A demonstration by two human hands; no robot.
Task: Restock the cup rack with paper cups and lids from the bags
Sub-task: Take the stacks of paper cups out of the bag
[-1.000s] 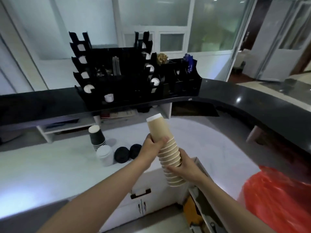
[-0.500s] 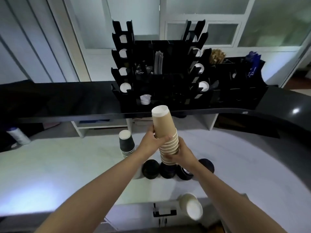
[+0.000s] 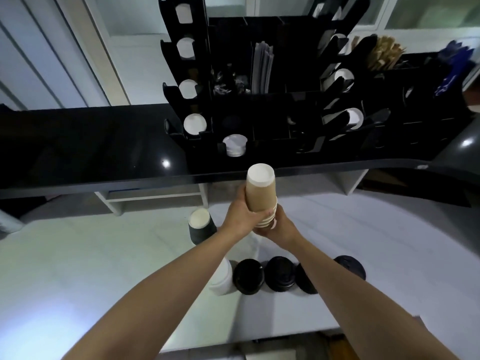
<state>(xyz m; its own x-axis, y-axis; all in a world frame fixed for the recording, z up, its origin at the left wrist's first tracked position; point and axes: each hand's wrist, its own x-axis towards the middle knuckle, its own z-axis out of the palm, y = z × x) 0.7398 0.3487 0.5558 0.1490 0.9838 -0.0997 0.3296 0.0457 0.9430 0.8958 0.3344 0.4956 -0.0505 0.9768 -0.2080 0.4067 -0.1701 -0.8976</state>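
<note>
I hold a stack of brown paper cups (image 3: 260, 189) upside down, white bottom pointing up toward the rack. My left hand (image 3: 240, 216) grips the stack's side, and my right hand (image 3: 279, 227) grips its lower end from the right. The black cup rack (image 3: 270, 105) stands on the dark raised counter just beyond the stack. White cup bottoms show in its left column of slots (image 3: 194, 123) and its right slots (image 3: 354, 118). A white lid stack (image 3: 235, 145) sits in a low front slot.
On the white lower counter (image 3: 91, 255) stand a stack of black cups (image 3: 201, 227), a white lid stack (image 3: 222, 278) and several black lid stacks (image 3: 280, 274) under my forearms. Straws and stirrers fill the rack's middle and right compartments. The dark counter edge (image 3: 104, 178) overhangs.
The view has swung left and closer to the rack, and the red bag has left the frame. Both hands have carried the brown cup stack up toward the rack's front, sliding together near its lower end.
</note>
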